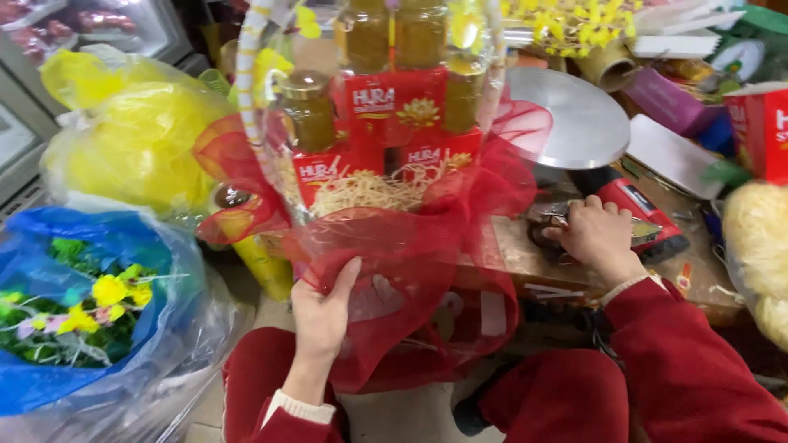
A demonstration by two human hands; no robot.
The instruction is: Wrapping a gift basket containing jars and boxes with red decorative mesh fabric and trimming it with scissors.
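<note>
A gift basket [386, 156] wrapped in clear film and red mesh fabric stands in front of me, filled with red boxes, several gold-capped jars and pale shredded filler. My left hand [322, 312] presses flat against the red mesh [410, 271] at the basket's lower front, fingers apart. My right hand [595, 234] rests on the wooden table [517, 254] to the right, fingers curled over a dark tool lying there; what the tool is I cannot tell. Both arms wear red sleeves.
A blue plastic bag [49, 246] with yellow flowers sits at the lower left, a yellow bag [123, 131] above it. A round metal scale pan [574, 123], a red box [759, 131], pale shredded filler [759, 246] and yellow flowers [566, 20] crowd the right side.
</note>
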